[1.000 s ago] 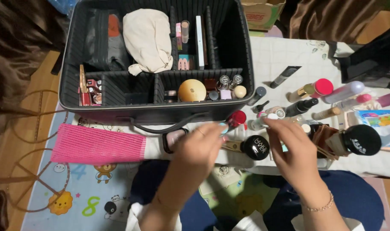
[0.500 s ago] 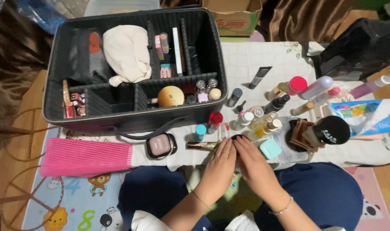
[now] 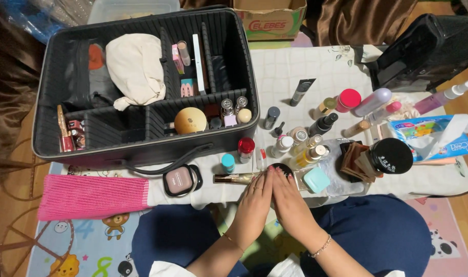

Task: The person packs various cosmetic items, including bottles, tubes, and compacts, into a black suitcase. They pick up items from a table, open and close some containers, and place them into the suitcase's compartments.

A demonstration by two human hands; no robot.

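My left hand (image 3: 253, 203) and my right hand (image 3: 291, 204) lie flat side by side at the near edge of the white cloth (image 3: 295, 72), fingers stretched forward. Their fingertips touch a small round black compact (image 3: 282, 167); neither hand grips anything. A gold tube (image 3: 233, 178) lies just left of my left fingertips. A mint square case (image 3: 316, 180) sits just right of my right fingertips. A pink-lidded round compact (image 3: 180, 180) lies further left.
An open black divided makeup case (image 3: 49, 138) fills the far left, holding a cream pouch (image 3: 135, 67) and small cosmetics. Several bottles and tubes stand right of it, with a black round jar (image 3: 392, 155), a tissue pack (image 3: 429, 134) and pink mesh (image 3: 93, 197).
My hands were apart among the cosmetics a second ago; they have drawn together and now rest flat side by side at the cloth's near edge.
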